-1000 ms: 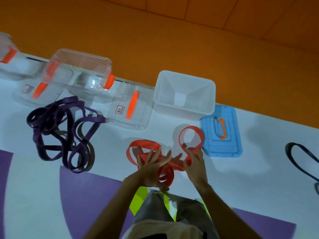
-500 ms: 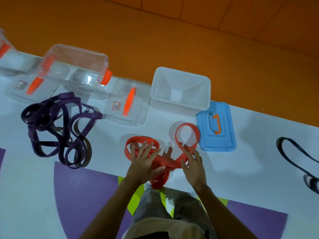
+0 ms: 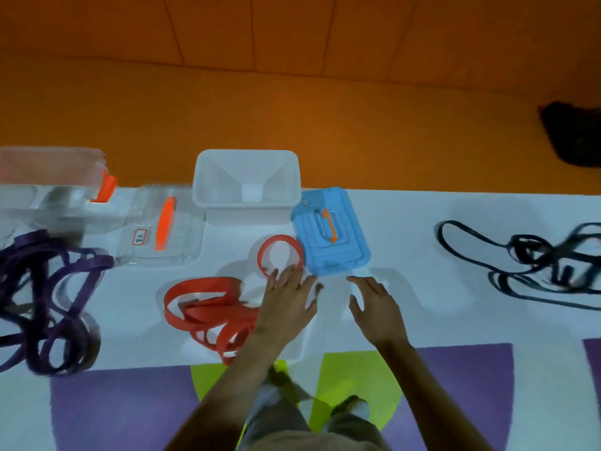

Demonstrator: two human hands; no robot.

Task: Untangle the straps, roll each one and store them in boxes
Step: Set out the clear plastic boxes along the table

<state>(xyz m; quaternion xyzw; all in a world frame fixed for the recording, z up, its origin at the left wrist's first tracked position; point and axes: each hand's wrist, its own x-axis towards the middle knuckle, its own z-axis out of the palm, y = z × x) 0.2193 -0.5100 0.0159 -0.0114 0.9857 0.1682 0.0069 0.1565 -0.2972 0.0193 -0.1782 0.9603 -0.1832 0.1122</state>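
Observation:
A red strap point(image 3: 208, 307) lies in loose loops on the white floor mat, with one round loop point(image 3: 279, 255) standing up near the boxes. My left hand point(image 3: 286, 304) lies flat with spread fingers over the right part of the red strap, just below that loop. My right hand point(image 3: 377, 307) hovers to the right of it with straight fingers, holding nothing. Behind the strap stands an open white box point(image 3: 247, 187), and its blue lid point(image 3: 330, 232) lies beside it. A tangled purple strap bundle point(image 3: 48, 304) sits at the left, a dark blue one point(image 3: 536, 265) at the right.
Clear boxes with orange latches point(image 3: 162, 226) line the back left along the orange wall. A dark object point(image 3: 572, 131) sits at the far right by the wall. My legs and feet are below, on purple and lime mat patches point(image 3: 354, 372).
My right hand has let go of the red strap and moved off to the right. The left hand has shifted right over the strap. The camera has swung right, showing the dark blue bundle.

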